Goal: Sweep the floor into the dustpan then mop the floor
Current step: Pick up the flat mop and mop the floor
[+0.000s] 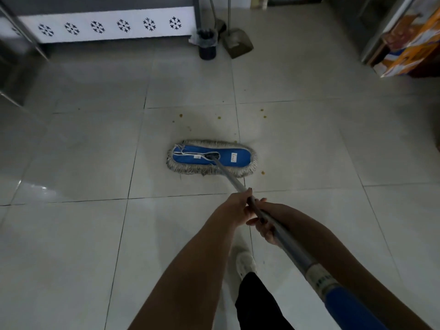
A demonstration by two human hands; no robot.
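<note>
A flat mop with a blue head (228,157) and a pale fringe lies on the white tiled floor (95,148) in the middle of the view. Its grey metal handle (232,181) runs back toward me, ending in a blue grip at the lower right. My left hand (238,204) grips the handle from the left. Just behind it, my right hand (266,228) curls round the handle from the right. Small yellow-brown crumbs (262,110) lie scattered on the tiles beyond and beside the mop head. A grey dustpan (238,45) stands far back by the wall.
A small dark bin (207,45) with a liner stands left of the dustpan, with a broom (220,23) behind it. A white panel with snowflake cutouts (109,26) runs along the far left. Orange printed boxes (412,41) sit at the far right. My white shoe (245,260) shows below my arms.
</note>
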